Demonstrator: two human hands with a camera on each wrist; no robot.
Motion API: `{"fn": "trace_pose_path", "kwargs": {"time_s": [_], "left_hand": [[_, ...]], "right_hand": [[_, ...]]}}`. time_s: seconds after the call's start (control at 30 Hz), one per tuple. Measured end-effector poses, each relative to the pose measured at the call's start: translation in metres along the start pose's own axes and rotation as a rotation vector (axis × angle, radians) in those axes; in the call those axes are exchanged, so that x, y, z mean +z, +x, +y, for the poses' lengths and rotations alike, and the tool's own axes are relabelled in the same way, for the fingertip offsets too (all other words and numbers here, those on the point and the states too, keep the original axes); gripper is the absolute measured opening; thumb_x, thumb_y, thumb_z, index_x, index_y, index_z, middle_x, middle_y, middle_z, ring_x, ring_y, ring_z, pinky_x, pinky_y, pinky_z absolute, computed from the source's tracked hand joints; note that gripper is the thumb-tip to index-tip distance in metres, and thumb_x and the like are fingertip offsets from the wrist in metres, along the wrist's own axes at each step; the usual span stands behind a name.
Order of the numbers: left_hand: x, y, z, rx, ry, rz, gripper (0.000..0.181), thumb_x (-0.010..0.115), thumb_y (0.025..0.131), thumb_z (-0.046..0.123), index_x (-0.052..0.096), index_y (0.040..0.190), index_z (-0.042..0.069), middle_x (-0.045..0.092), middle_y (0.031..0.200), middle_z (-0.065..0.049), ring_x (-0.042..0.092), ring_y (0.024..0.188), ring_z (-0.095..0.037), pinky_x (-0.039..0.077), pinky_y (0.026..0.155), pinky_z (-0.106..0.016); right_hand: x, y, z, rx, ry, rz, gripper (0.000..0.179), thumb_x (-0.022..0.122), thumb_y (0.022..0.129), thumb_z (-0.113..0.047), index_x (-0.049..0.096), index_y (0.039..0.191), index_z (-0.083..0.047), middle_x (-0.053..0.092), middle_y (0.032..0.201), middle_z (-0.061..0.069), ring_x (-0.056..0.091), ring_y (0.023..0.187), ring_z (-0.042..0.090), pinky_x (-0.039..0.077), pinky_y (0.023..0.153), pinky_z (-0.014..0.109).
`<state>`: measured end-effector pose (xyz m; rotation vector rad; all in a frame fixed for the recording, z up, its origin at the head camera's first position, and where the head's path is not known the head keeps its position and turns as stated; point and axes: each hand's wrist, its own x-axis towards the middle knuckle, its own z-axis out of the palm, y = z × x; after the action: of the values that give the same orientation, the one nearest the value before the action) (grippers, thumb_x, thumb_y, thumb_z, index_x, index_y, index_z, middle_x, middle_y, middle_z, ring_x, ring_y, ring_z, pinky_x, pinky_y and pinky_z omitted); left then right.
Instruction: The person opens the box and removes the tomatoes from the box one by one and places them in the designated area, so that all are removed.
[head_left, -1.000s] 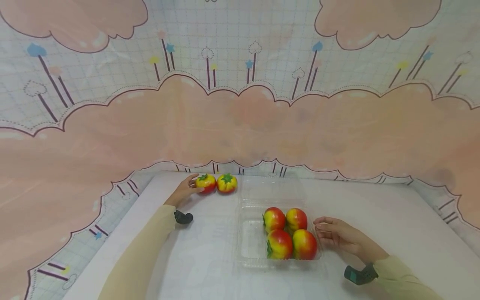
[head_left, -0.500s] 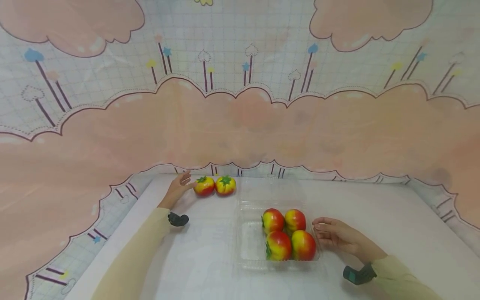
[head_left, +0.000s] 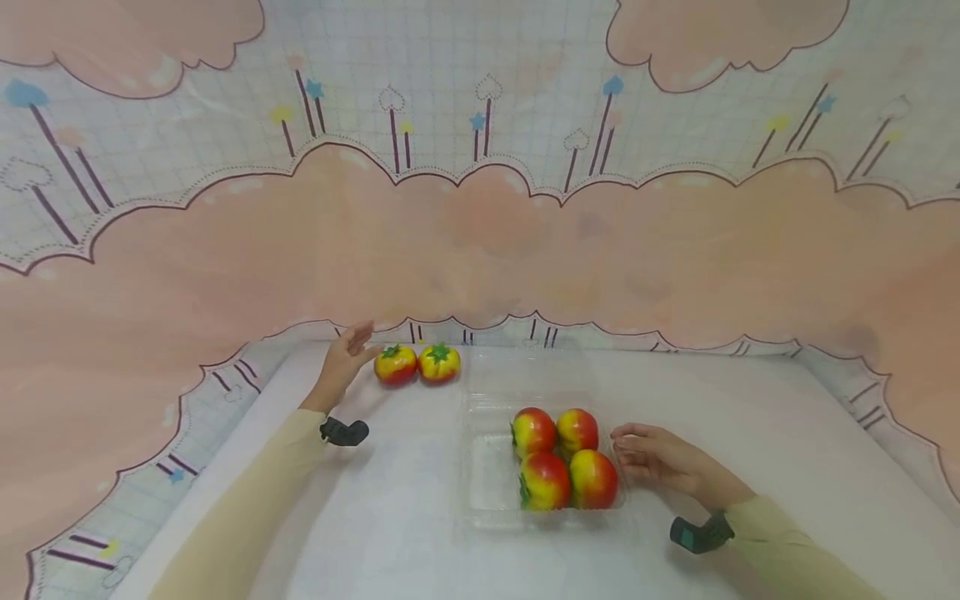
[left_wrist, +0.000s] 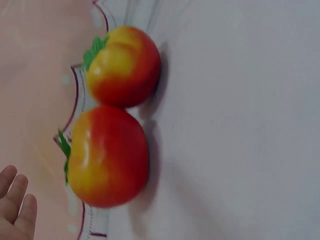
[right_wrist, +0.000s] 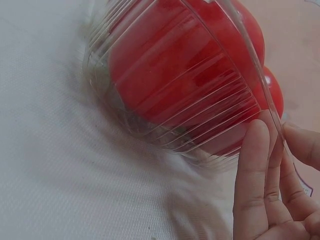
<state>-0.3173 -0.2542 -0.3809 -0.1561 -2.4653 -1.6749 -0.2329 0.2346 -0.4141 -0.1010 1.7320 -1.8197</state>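
My left hand (head_left: 341,365) is raised just left of two red-and-yellow fruits with green leafy tops, tomato- or persimmon-like. Its fingers are extended and hold nothing. The nearer fruit (left_wrist: 107,157) touches the other fruit (left_wrist: 125,67) on the table. In the left wrist view only some fingertips (left_wrist: 22,200) show, apart from the fruit. My right hand (head_left: 663,460) pinches the right rim of a clear plastic box (right_wrist: 150,131), thumb over the edge and fingers against the outer wall. Several like fruits (head_left: 545,481) sit in the box's right part.
The box's clear hinged lid (head_left: 528,371) lies folded back behind it. A white table surface (head_left: 390,517) runs underneath. Behind stands a cloth backdrop (head_left: 480,242) with pink cloud shapes, meeting the table's back edge.
My left hand has come away from the left fruit, lifting and moving left with its fingers straightening. The right hand keeps its place on the box rim. The head view has shifted slightly.
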Motion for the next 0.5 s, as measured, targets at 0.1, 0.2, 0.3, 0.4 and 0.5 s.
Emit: {"fn": "trace_pose_path", "kwargs": {"time_s": [0.1, 0.2, 0.3, 0.4, 0.5], "left_hand": [[0.005, -0.003, 0.011, 0.021, -0.013, -0.02, 0.056, 0.054, 0.094, 0.008, 0.03, 0.143, -0.003, 0.031, 0.149, -0.024, 0.028, 0.14, -0.036, 0.02, 0.117, -0.046], [0.012, -0.007, 0.019, 0.037, -0.003, -0.064, 0.056, 0.056, 0.093, 0.008, 0.032, 0.142, -0.004, 0.033, 0.148, -0.024, 0.028, 0.14, -0.037, 0.02, 0.117, -0.047], [0.019, -0.011, 0.027, 0.053, 0.028, -0.123, 0.058, 0.059, 0.092, 0.012, 0.034, 0.141, -0.003, 0.034, 0.148, -0.023, 0.029, 0.14, -0.037, 0.022, 0.116, -0.046], [0.026, -0.015, 0.036, 0.082, 0.061, -0.191, 0.059, 0.062, 0.09, 0.015, 0.036, 0.141, -0.001, 0.036, 0.147, -0.022, 0.031, 0.139, -0.036, 0.023, 0.116, -0.046], [0.034, -0.02, 0.045, 0.134, 0.079, -0.26, 0.058, 0.064, 0.089, 0.015, 0.039, 0.139, 0.001, 0.039, 0.145, -0.022, 0.035, 0.137, -0.036, 0.026, 0.114, -0.048]], "right_hand": [[0.001, 0.0, -0.002, 0.003, 0.022, -0.015, 0.013, 0.053, 0.096, -0.018, 0.058, 0.106, -0.012, 0.064, 0.09, -0.004, 0.061, 0.081, 0.009, 0.054, 0.08, 0.017], [0.001, -0.001, -0.003, 0.009, 0.051, -0.03, 0.01, 0.052, 0.096, -0.017, 0.059, 0.103, -0.013, 0.065, 0.089, -0.004, 0.061, 0.079, 0.009, 0.055, 0.079, 0.017], [0.001, -0.001, -0.003, 0.009, 0.064, -0.029, 0.009, 0.052, 0.096, -0.016, 0.06, 0.1, -0.014, 0.066, 0.087, -0.004, 0.062, 0.077, 0.008, 0.055, 0.078, 0.017], [0.001, -0.001, -0.003, 0.003, 0.06, -0.038, 0.009, 0.052, 0.096, -0.016, 0.06, 0.1, -0.015, 0.065, 0.087, -0.004, 0.061, 0.077, 0.008, 0.055, 0.077, 0.017], [0.001, -0.001, -0.003, -0.004, 0.057, -0.049, 0.009, 0.052, 0.096, -0.017, 0.06, 0.1, -0.015, 0.065, 0.087, -0.005, 0.061, 0.077, 0.008, 0.054, 0.077, 0.016]]}}
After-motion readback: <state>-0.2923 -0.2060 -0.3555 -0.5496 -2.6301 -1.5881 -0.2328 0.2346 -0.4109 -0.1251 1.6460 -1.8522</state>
